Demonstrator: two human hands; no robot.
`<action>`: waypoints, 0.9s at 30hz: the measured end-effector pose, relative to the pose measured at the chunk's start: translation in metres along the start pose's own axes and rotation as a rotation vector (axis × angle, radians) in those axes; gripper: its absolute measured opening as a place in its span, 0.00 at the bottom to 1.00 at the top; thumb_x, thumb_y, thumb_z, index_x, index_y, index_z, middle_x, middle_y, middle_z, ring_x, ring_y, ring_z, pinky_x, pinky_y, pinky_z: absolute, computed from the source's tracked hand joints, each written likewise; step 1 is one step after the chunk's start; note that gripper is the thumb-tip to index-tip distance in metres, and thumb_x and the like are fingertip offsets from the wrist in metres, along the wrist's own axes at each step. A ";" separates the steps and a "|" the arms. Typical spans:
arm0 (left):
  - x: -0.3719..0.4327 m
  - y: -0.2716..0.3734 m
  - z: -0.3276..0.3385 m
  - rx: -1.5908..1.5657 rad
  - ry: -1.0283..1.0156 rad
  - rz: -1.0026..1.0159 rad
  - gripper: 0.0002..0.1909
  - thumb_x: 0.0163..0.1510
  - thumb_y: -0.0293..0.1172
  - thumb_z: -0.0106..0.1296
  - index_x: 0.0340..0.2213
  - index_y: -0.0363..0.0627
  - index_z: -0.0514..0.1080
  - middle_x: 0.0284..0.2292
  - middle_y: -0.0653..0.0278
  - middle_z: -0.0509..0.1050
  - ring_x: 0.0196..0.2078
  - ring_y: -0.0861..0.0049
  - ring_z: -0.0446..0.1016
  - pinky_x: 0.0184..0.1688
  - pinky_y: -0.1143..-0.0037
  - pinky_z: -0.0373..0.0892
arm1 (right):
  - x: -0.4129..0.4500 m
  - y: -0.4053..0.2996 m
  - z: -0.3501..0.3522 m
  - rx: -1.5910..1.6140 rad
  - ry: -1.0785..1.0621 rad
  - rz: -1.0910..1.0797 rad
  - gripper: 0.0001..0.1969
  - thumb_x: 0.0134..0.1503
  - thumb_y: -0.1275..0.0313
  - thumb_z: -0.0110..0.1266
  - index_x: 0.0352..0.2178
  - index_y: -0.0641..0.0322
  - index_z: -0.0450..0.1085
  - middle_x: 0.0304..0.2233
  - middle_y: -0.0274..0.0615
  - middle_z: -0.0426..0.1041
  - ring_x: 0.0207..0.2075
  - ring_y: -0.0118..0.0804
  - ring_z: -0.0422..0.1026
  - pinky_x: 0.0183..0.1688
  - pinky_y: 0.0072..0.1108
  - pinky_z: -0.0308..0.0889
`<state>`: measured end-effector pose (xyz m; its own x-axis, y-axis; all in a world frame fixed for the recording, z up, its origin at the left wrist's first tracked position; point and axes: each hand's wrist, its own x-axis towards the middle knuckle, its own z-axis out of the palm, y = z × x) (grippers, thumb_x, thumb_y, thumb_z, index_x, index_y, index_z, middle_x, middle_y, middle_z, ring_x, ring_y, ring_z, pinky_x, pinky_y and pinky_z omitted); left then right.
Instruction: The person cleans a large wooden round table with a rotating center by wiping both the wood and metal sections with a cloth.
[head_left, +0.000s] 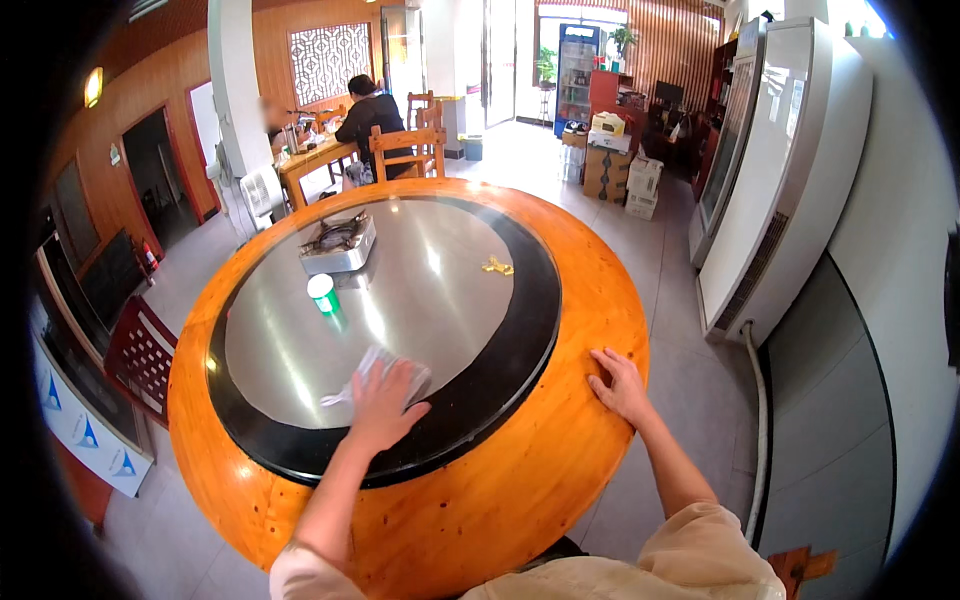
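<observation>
My left hand (384, 405) lies flat on a thin whitish cloth (409, 371) and presses it against the tabletop, near the front edge of the round metal centre (442, 315). A black ring (465, 409) surrounds that shiny centre. My right hand (621, 384) rests on the wooden rim (592, 315) of the round table, fingers a little apart and holding nothing. Beyond the cloth stands a green canister with a white top (323, 294). A portable gas stove (339, 241) sits farther back on the metal. Some small yellow scraps (497, 265) lie at the right of the metal.
Past the table, a person in black (382, 116) sits at a rectangular wooden table (319, 159). A wooden chair (409, 150) stands close behind the round table. A dark red chair (141, 356) is at the left. Tall white refrigerators (765, 180) and stacked boxes (607, 169) stand on the right.
</observation>
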<state>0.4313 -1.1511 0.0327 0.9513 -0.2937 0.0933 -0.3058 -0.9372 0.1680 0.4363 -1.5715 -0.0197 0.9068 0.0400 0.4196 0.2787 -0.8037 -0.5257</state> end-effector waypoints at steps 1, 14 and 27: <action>-0.008 -0.013 -0.005 -0.006 0.025 -0.050 0.38 0.54 0.55 0.44 0.61 0.51 0.51 0.63 0.62 0.50 0.66 0.60 0.41 0.65 0.56 0.31 | 0.002 0.001 -0.001 -0.009 -0.009 -0.009 0.24 0.51 0.67 0.56 0.50 0.62 0.66 0.49 0.53 0.69 0.56 0.51 0.62 0.59 0.33 0.53; -0.065 -0.238 -0.048 0.259 0.045 -0.893 0.33 0.59 0.60 0.28 0.62 0.62 0.50 0.65 0.66 0.43 0.67 0.55 0.39 0.65 0.55 0.35 | 0.002 0.002 0.000 -0.007 0.017 0.013 0.24 0.52 0.67 0.56 0.50 0.62 0.66 0.49 0.53 0.69 0.57 0.49 0.61 0.60 0.33 0.52; -0.116 -0.097 -0.034 0.075 0.102 -0.518 0.39 0.54 0.60 0.41 0.60 0.49 0.53 0.63 0.60 0.48 0.67 0.54 0.37 0.63 0.50 0.28 | 0.000 0.004 0.000 0.004 0.047 0.012 0.23 0.51 0.69 0.57 0.49 0.61 0.67 0.48 0.51 0.70 0.56 0.49 0.62 0.58 0.34 0.54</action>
<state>0.3490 -1.0202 0.0385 0.9673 0.2277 0.1120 0.2105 -0.9665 0.1468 0.4373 -1.5746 -0.0221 0.8941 0.0022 0.4478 0.2695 -0.8013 -0.5341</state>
